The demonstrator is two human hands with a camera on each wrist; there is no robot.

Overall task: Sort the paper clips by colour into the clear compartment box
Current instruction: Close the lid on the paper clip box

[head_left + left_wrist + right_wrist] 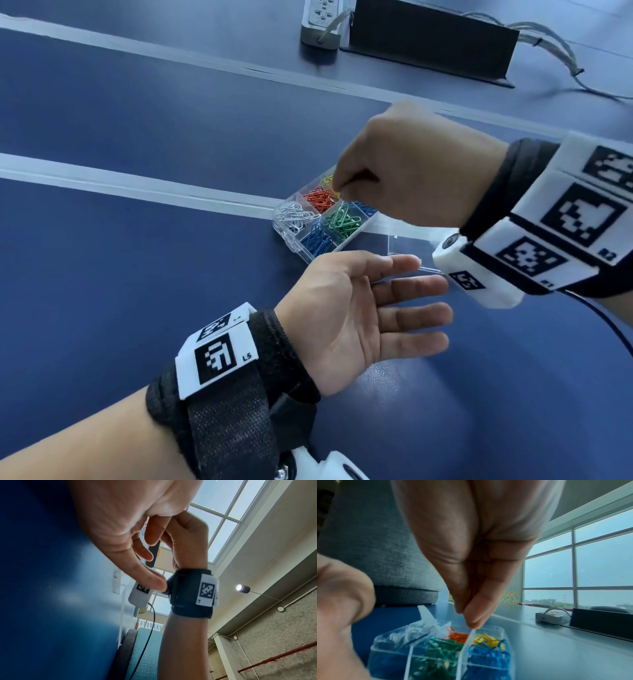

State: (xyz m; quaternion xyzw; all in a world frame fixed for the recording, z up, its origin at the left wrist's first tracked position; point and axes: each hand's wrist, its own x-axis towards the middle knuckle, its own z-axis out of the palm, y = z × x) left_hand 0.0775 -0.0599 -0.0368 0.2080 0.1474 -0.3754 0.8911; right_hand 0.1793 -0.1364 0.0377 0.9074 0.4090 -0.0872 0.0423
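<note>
The clear compartment box (291, 236) sits on the blue table with its lid (407, 250) folded open to the right. Its cells hold white clips (296, 216), red clips (320, 198), yellow clips (328, 180), green clips (342, 219) and blue clips (317, 240). My right hand (337, 186) hovers over the red and yellow cells with thumb and finger pinched together. In the right wrist view a thin red clip (474, 588) shows between those fingertips, mostly hidden. My left hand (359, 308) lies palm up in front of the box, fingers straight and empty.
A white power strip (322, 20) and a black box (428, 37) with grey cables (565, 44) stand at the far edge of the table. A pale strip (137, 186) runs across the table up to the box. A cable trails from my right wrist.
</note>
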